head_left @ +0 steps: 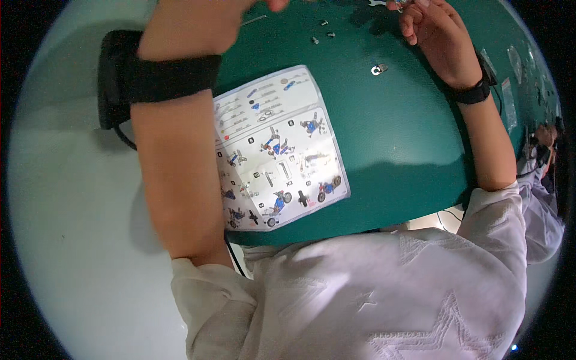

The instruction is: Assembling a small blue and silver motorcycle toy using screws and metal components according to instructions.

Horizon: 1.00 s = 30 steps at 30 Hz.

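Observation:
At the top edge, my left hand (201, 27) reaches in with its fingers mostly cut off, so its grip is hidden. My right hand (437, 29) is at the upper right, its fingers curled and pinched together. From those fingertips sticks out the silver open end of a small wrench (377, 3), partly out of the picture. A tiny shiny piece at the same fingertips is too small to name. Below my hands, several small metal screws (315, 40) and a small silver bracket with a hole (378, 69) lie on the green table mat (402, 132).
A creased instruction sheet (327, 150) with pictures of a blue toy motorbike lies by my left forearm. Near my left hand is a thin metal rod (254, 20). Clear plastic bags (509, 105) lie along the right side. Another person's hand (545, 135) shows at the far right.

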{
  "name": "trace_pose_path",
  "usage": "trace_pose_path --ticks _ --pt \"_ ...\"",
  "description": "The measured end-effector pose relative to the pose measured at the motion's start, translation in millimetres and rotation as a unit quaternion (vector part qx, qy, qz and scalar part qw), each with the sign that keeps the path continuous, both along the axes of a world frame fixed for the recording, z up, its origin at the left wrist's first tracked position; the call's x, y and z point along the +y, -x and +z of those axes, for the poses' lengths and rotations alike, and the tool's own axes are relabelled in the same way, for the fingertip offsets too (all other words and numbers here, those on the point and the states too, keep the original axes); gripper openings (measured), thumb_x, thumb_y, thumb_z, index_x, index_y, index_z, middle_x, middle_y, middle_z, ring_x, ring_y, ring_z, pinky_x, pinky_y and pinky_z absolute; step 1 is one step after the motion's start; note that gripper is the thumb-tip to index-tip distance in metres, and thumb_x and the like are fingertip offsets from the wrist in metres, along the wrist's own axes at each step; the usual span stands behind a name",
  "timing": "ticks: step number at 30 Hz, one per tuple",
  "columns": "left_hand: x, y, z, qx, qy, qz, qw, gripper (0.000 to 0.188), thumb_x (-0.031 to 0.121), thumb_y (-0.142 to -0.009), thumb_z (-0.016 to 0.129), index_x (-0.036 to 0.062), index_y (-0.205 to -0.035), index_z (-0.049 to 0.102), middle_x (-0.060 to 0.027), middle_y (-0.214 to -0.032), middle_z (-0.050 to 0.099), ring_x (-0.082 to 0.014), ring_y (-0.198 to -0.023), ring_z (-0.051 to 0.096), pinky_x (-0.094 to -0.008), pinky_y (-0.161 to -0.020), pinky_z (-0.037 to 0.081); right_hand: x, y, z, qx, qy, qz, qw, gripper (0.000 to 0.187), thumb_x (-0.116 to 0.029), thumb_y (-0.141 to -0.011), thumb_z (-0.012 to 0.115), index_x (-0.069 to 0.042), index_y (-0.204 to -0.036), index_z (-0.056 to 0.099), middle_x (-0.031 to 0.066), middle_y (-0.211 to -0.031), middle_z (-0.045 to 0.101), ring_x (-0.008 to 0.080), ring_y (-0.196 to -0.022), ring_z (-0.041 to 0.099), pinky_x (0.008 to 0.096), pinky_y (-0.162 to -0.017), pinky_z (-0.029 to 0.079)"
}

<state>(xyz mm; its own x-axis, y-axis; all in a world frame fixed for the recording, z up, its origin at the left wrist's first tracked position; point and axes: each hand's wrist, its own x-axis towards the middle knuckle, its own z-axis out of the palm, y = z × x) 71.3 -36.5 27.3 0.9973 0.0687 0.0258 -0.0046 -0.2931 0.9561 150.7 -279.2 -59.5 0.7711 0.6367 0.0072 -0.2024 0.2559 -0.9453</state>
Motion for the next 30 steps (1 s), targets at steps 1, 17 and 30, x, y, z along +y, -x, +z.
trace_pose_path --ticks 1,17,30 --pt "6 3 5 -0.02 0.027 0.011 0.999 0.045 0.04 -0.101 0.049 -0.0017 -0.093 0.065 -0.0047 -0.071 0.061 -0.0103 -0.056 0.051 -0.0205 -0.047 0.037 0 -1 0 0.004 -0.004 0.001 1.0 0.022 -0.023 -0.1 0.055 -0.004 -0.111 0.056 0.0097 -0.093 0.068 0.0165 -0.07 0.069 0.0252 -0.06 0.056" --pt "0 -32 -43 -0.279 0.069 0.189 0.939 0.055 0.034 -0.104 0.043 0.0061 -0.057 0.048 -0.0001 -0.052 0.045 -0.0085 -0.049 0.037 -0.0261 -0.047 0.029 25 58 40 0.017 0.158 0.214 0.964 0.032 -0.029 -0.105 0.043 -0.002 -0.123 0.041 0.0121 -0.111 0.058 0.0266 -0.11 0.066 0.0282 -0.052 0.06" --pt "129 29 87 -0.378 0.138 -0.08 0.912 0.018 0.02 -0.092 0.048 0.0079 -0.08 0.055 -0.0014 -0.065 0.047 -0.0158 -0.054 0.037 -0.0301 -0.055 0.032 37 64 42 -0.012 0.187 0.23 0.955 0.032 -0.029 -0.105 0.043 -0.002 -0.123 0.039 0.01 -0.111 0.055 0.0241 -0.114 0.064 0.0284 -0.055 0.061"
